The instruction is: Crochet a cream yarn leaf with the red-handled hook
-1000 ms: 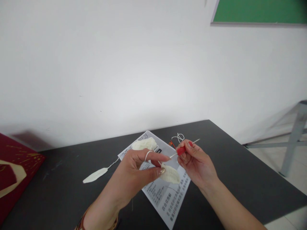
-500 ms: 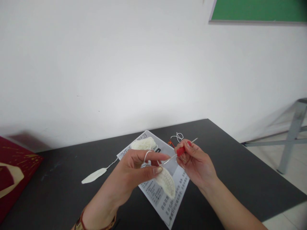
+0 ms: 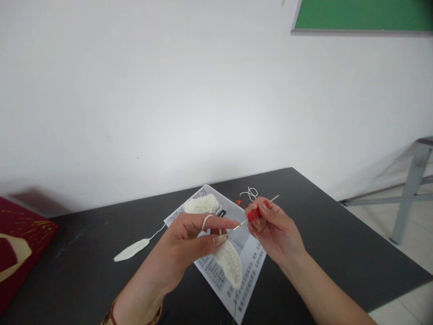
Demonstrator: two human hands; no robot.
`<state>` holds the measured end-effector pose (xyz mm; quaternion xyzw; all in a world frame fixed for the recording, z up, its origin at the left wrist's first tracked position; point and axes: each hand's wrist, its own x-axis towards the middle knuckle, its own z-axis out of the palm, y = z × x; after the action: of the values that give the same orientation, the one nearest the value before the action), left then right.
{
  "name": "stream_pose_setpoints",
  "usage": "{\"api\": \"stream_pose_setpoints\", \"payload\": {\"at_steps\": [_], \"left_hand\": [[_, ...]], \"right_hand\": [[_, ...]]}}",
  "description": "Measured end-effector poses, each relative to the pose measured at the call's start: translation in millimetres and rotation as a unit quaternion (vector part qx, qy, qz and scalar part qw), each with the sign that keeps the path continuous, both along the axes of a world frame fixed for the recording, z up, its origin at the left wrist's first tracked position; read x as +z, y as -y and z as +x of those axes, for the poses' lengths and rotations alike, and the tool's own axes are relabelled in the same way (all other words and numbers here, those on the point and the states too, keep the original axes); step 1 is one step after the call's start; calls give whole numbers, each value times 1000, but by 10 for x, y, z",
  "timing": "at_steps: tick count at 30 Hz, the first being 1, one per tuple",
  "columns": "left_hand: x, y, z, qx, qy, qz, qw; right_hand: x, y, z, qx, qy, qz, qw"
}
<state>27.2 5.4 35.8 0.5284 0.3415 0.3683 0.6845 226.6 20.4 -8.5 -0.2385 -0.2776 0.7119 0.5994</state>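
Left hand (image 3: 189, 239) raised over black table (image 3: 321, 234), thumb and middle finger pinched on top edge of cream crochet piece (image 3: 230, 264), index finger extended with yarn strand (image 3: 207, 220) looped around it. Crochet piece now hanging lower and more upright than one second ago, long axis pointing down over printed sheet (image 3: 219, 271). Right hand (image 3: 274, 230) closed around red grip of crochet hook (image 3: 254, 213), metal tip directed at top of crochet piece, touching or just beside it; position nearly unchanged. Yarn ball (image 3: 201, 204) resting on sheet behind left hand. Finished cream leaf (image 3: 131, 249) lying flat on table to left, tail running toward ball. Red box (image 3: 20, 239) at left edge.
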Motion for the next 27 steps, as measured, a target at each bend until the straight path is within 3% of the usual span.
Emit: {"api": "stream_pose_setpoints", "payload": {"at_steps": [8, 15, 18, 22, 27], "left_hand": [[-40, 10, -3, 8, -16, 3, 1000], [-49, -27, 9, 25, -71, 158, 985], [-77, -34, 49, 49, -89, 192, 976], [-91, -22, 119, 51, -119, 159, 979], [-89, -25, 154, 30, -71, 56, 995]], "right_hand": [[2, 13, -24, -5, -7, -14, 1000], [-66, 18, -92, 40, -65, -97, 992], [-99, 27, -128, 69, -89, -130, 985], [-80, 43, -141, 70, -103, -130, 984], [-50, 51, -142, 47, -84, -122, 988]]}}
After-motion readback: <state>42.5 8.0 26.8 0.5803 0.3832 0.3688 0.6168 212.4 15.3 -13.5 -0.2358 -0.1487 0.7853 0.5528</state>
